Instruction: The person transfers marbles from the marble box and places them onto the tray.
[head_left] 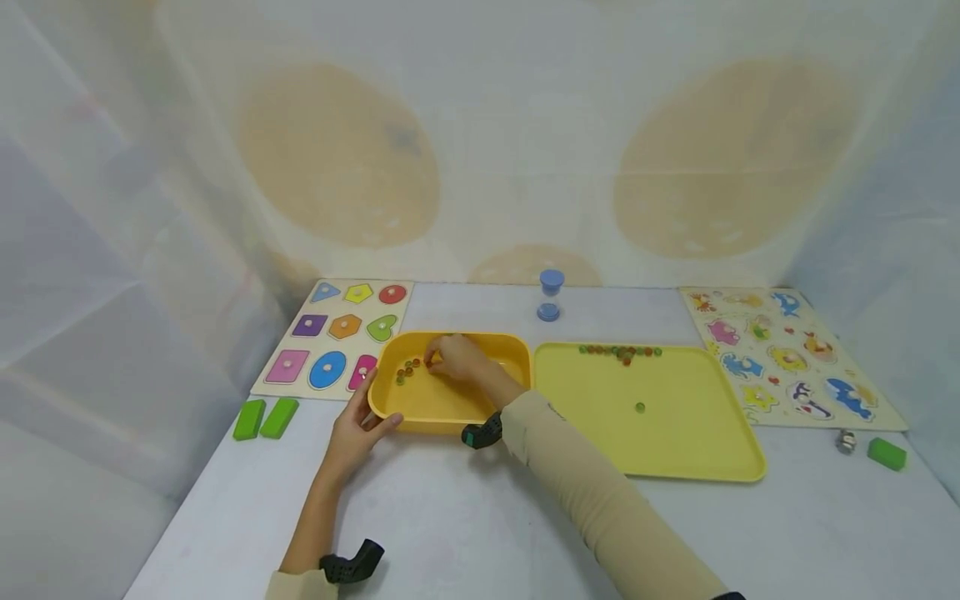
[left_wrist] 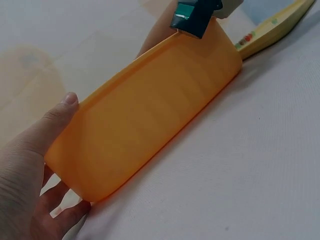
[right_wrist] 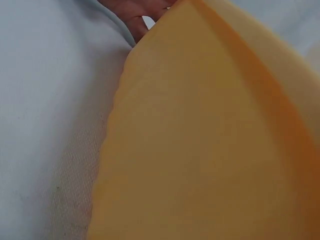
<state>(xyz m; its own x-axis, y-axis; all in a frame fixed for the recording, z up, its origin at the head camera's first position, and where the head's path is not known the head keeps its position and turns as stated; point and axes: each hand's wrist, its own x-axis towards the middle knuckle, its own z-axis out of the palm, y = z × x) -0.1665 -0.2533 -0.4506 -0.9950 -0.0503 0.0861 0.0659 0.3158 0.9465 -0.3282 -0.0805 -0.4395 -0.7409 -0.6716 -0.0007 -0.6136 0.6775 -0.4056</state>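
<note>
My left hand holds the left end of a deep yellow-orange tub. In the left wrist view its thumb lies at the rim of the tub and the other fingers curl round the end wall. My right hand reaches down inside the tub, thumb and fingers bent together near the floor; I cannot tell whether a bead is between them. Just left of these fingertips, several small red and green beads lie in short lines. The right wrist view shows mostly the tub's outer wall, and the right hand's fingers are hidden there.
A flat yellow tray adjoins the tub on the right, with several beads along its far edge and one green bead mid-tray. Around them are a shape puzzle, an animal puzzle, a blue sandglass and green blocks.
</note>
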